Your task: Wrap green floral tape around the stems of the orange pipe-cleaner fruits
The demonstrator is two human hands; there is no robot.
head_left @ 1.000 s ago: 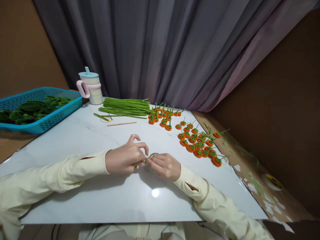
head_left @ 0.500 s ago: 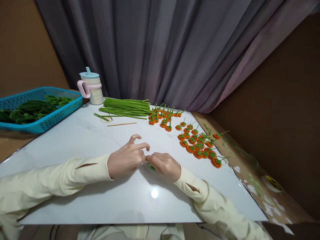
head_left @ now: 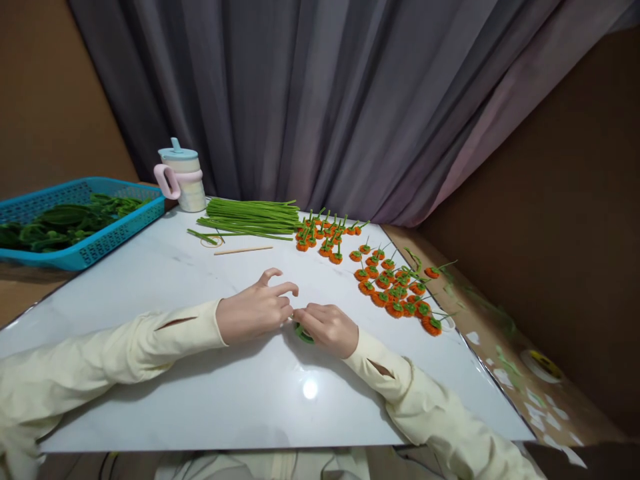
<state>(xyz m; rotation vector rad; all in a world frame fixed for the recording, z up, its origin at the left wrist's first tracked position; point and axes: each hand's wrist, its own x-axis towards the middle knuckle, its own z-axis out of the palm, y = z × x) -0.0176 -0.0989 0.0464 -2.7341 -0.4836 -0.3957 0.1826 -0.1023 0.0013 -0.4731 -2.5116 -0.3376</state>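
Note:
My left hand [head_left: 257, 308] is above the table in front of me. Its thumb and a lower finger are pinched together while two upper fingers stick out, bent. What it grips is too small to make out. Close against its fingertips is my right hand [head_left: 330, 328], its fingers closed. A green ring-shaped roll, which looks like a roll of green tape [head_left: 305, 336], shows under the right fingers, partly hidden. Beyond the hands lies a thin wooden stick [head_left: 243, 251]. Farther back is a bundle of green fuzzy stems [head_left: 253, 217].
Small orange pumpkin-like pieces with green stems [head_left: 395, 308] spread over the right of the white table [head_left: 200, 407]. A lidded cup [head_left: 187, 183] and a blue basket of green leaves [head_left: 120, 233] stand at back left. Paper scraps [head_left: 537, 417] lie on the right-hand surface.
The green ring, earlier mostly behind the right fingers, now shows below them. My left hand has turned slightly and its fingertips have moved a little; both hands stay close together.

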